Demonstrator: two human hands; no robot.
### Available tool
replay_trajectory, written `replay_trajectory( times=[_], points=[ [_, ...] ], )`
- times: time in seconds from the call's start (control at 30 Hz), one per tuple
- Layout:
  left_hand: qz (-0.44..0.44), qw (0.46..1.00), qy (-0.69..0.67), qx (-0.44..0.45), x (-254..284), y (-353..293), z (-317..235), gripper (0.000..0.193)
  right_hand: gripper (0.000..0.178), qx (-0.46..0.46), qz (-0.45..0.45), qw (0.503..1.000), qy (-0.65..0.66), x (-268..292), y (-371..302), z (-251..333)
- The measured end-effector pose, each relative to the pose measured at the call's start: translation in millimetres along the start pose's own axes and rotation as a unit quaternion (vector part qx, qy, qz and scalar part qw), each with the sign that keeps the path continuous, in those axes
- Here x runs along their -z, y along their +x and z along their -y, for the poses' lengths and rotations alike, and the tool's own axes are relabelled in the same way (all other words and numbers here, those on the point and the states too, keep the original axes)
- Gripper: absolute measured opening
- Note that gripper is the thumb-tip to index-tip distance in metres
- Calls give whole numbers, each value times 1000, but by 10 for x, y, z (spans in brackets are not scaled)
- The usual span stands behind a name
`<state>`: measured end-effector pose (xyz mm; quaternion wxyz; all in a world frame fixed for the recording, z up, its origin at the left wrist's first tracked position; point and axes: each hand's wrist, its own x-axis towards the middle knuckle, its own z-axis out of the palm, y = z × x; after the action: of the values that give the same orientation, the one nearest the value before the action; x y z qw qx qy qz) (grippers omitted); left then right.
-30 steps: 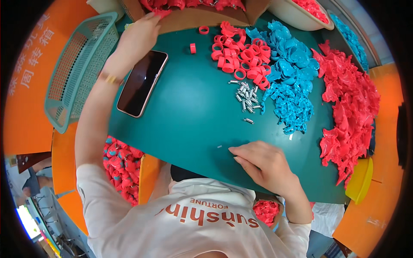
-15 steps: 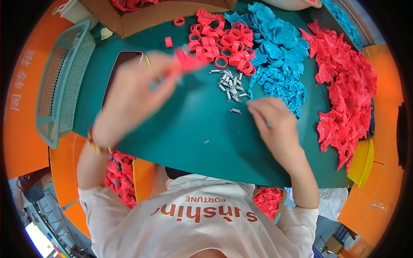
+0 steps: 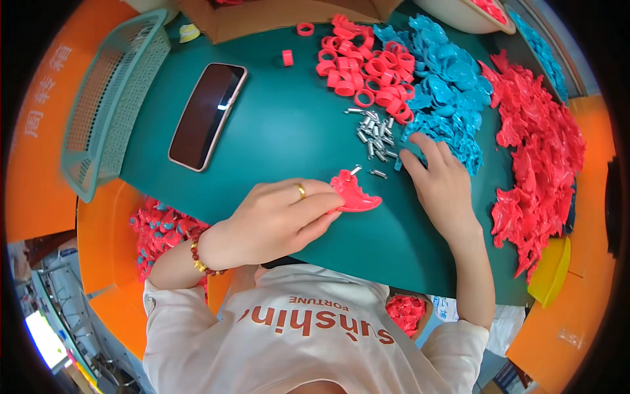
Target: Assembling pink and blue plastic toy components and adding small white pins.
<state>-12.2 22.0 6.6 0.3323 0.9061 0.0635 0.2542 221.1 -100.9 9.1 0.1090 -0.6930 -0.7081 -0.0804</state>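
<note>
Two grips: pinching a red shell [image 3: 357,198] with left hand [image 3: 279,213], towards near edge of table [image 3: 289,118]; resting right hand [image 3: 443,187], loosely spread, by blue bits [image 3: 462,154]. Could easily ping loose silver bits [image 3: 378,174] away swinging that shell low.

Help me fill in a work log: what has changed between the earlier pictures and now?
The left hand has moved from the cardboard box down and rightward in view, bringing a red plastic piece. The right hand has moved up from near the front edge of the table to the small blue pieces; whether it holds anything is unclear. The phone, red rings and green basket stayed put.
</note>
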Motion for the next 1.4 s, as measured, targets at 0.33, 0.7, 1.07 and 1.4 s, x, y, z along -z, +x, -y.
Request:
replay_trajectory(
  times=[0.33,0.7,1.07,1.4],
  points=[
    [-16,1000,18,0,-58,-58,-4,22,41,38,-12,999,-14,-52,-138,26],
    [-10,999,52,12,-30,-62,-66,22,13,-183,-100,974,90,-105,-173,252],
    [-39,993,90,-64,-185,-72,-50,27,14,-142,-156,974,84,-91,-150,330],
    [11,979,134,-154,-221,-32,-114,39,21,-66,-155,966,198,60,-84,565]
  ],
)
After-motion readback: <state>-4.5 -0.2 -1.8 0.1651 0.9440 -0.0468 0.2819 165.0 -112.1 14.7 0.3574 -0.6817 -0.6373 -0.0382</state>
